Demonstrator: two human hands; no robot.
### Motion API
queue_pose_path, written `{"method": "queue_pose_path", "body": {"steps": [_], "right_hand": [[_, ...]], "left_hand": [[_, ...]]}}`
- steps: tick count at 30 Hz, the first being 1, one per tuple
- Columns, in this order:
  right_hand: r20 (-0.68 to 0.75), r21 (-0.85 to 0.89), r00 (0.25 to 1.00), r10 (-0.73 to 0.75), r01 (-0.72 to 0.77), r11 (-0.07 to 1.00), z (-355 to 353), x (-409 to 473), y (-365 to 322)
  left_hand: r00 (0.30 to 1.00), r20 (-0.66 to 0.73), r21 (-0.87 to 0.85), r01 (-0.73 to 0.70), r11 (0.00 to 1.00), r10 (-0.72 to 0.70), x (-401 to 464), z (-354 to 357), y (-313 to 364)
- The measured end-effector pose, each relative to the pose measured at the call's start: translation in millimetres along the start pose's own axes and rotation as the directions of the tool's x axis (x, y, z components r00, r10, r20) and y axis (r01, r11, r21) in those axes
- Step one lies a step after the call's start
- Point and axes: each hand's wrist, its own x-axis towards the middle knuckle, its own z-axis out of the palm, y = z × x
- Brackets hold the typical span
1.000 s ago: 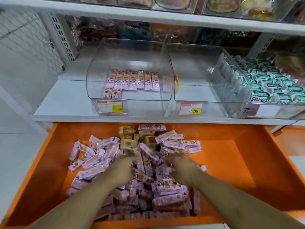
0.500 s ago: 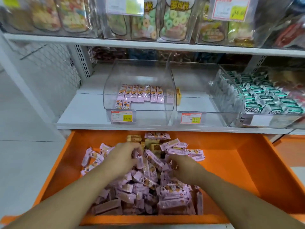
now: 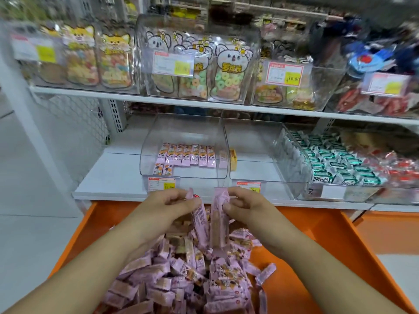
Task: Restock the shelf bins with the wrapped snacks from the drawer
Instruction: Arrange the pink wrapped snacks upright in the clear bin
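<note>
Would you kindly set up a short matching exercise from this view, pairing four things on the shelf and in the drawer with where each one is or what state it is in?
Things:
1. drawer
2. left clear bin
3. green-wrapped snacks
4. ring candy bags

Places or states:
A. upper shelf, in a clear bin
B. one row of pink snacks at the back, mostly bare floor
C. pulled open under the shelf, heaped with pink snacks
D. filling the bin right of the two nearly empty ones

Pairs: 1-C, 2-B, 3-D, 4-A
</note>
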Motion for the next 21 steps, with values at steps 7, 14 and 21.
{"method": "queue_pose_path", "body": {"steps": [7,14,21], "right_hand": [[0.018,0.172,0.998,0.054,-0.056,0.983,9,14,-6],[-0.001,0.332,0.981,0.192,-0.181,0.926,14,28,-5],[0.018,0.31,0.993,0.12,-0.119,0.943,8,27,-14]], "left_hand": [[0.989,-0.122,-0.144,0.066,0.987,-0.084,10,9,2],[0.981,-0.074,-0.245,0.154,0.957,-0.177,23,13,0],[0.994,0.026,-0.165,0.112,0.98,-0.109,28,10,-4]]}}
